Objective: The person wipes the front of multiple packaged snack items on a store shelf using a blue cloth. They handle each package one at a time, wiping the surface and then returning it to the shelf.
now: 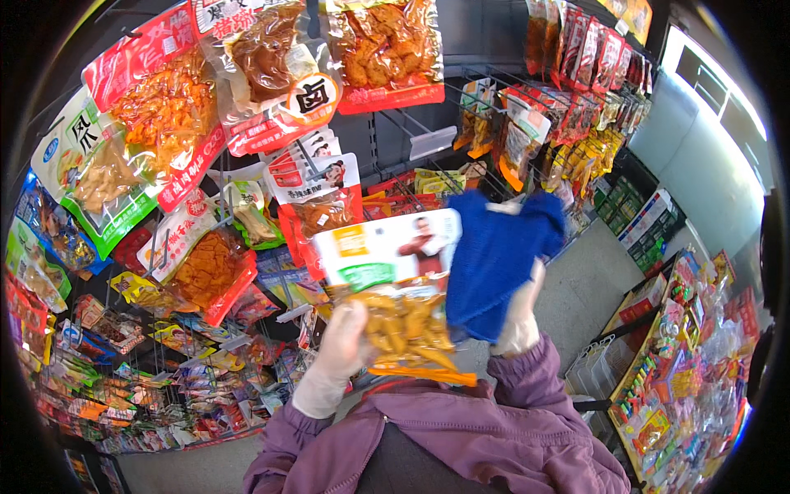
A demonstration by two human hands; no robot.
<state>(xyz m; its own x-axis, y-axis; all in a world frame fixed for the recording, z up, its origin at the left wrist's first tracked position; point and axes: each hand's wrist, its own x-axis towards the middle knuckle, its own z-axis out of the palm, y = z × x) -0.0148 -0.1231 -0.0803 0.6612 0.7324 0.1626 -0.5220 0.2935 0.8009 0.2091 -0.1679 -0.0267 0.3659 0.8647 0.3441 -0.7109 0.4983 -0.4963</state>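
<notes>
My left hand (pixel 339 336), in a pale thin glove, grips the lower left side of a sealed snack packet (pixel 401 296). The packet has a white printed top, a clear window onto yellowish-brown pieces of food, and an orange bottom edge. A blue cloth (pixel 497 265) is draped over my right hand (pixel 521 315), which is gloved too; most of its fingers are hidden under the fabric. The cloth lies against the packet's right edge and looks slightly blurred.
Vacuum-packed foods (pixel 166 123) hang on wire hooks in front and to the left. A bare hook with a clear label holder (pixel 432 142) juts out near the middle. More packets (pixel 574 111) hang at the right. A stand of small snacks (pixel 673 383) is at the lower right, beside white wire baskets (pixel 595 367).
</notes>
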